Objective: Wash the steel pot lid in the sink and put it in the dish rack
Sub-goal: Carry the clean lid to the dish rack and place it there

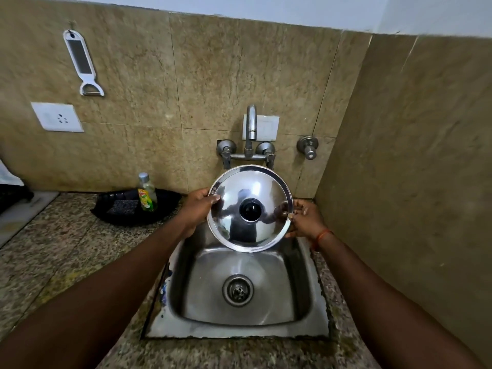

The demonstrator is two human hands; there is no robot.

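Note:
A round steel pot lid [234, 198] with a black knob at its middle hangs tilted above the back of the steel sink [298, 310], its top facing me. My left hand [195, 209] grips the lid's left rim, thumb over the edge. My right hand [306, 217] pinches the right rim with its fingertips. The tap [250, 123] stands on the wall just behind the lid and no water runs from it. No dish rack is clearly visible.
A bottle of green dish soap [146, 194] stands in a black tray [119, 211] on the granite counter left of the sink. A white peeler [81, 61] and a socket [57, 117] are on the tiled wall. A side wall closes in at the right.

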